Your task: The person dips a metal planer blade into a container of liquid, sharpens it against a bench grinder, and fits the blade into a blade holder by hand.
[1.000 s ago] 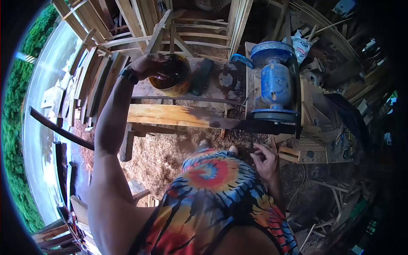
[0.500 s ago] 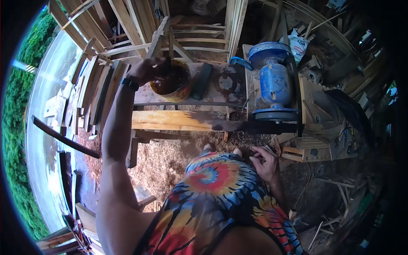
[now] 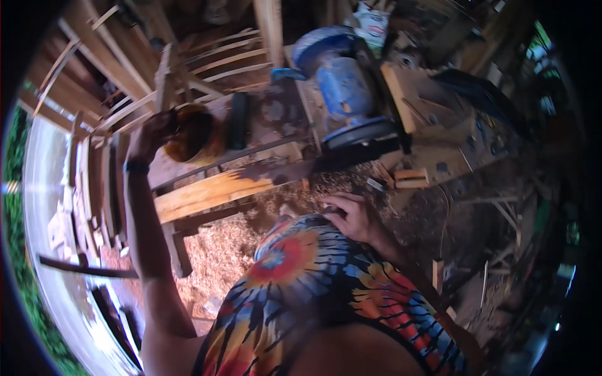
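Observation:
My left hand, with a dark band at the wrist, is at the left rim of a round yellow container with dark liquid inside. Its fingers look bent and are dark and blurred; whatever they hold cannot be made out. My right hand is in front of my tie-dye shirt, fingers curled, with no object visible in it. Between the hands lies a wooden board, pale on its left part and dark on its right part. A dark block stands right of the container.
A blue motor with wheels sits on the bench at centre right. Planks are stacked at the left, wooden frames at the top left. Shavings cover the ground. Scrap wood and a white bag are at the right and back.
The view has turned and shifted, so the bench and motor appear tilted and further left. My right hand is now closer to the shirt. My left hand remains at the container.

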`<action>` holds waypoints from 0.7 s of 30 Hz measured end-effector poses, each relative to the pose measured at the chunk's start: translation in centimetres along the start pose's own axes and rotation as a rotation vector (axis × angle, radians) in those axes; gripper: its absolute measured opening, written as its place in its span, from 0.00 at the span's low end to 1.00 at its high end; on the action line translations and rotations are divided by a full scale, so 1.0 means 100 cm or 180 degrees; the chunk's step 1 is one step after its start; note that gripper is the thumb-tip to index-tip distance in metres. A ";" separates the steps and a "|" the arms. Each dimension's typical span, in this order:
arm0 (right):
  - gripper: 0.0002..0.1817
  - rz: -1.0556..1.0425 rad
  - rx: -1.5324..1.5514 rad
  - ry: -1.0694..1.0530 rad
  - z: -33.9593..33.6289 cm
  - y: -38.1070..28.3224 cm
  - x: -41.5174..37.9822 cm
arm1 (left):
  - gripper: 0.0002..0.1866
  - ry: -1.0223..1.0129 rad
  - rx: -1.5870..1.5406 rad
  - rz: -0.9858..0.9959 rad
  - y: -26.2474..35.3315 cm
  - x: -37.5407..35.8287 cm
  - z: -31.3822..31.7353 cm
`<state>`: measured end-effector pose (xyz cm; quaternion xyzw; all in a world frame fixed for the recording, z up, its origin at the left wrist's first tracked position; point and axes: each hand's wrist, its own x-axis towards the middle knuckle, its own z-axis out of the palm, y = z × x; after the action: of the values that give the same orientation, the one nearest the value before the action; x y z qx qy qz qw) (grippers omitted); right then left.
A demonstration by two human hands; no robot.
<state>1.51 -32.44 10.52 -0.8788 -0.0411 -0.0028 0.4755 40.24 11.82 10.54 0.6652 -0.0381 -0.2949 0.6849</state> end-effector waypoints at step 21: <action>0.37 0.0502 0.1102 -0.1388 0.042 -0.051 0.058 | 0.41 0.0943 -0.1530 0.0707 -0.122 -0.149 0.265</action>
<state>6.75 -25.69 12.75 -0.7649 -0.0737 0.2302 0.5971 11.92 -4.26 7.19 0.5115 0.0605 -0.1185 0.8489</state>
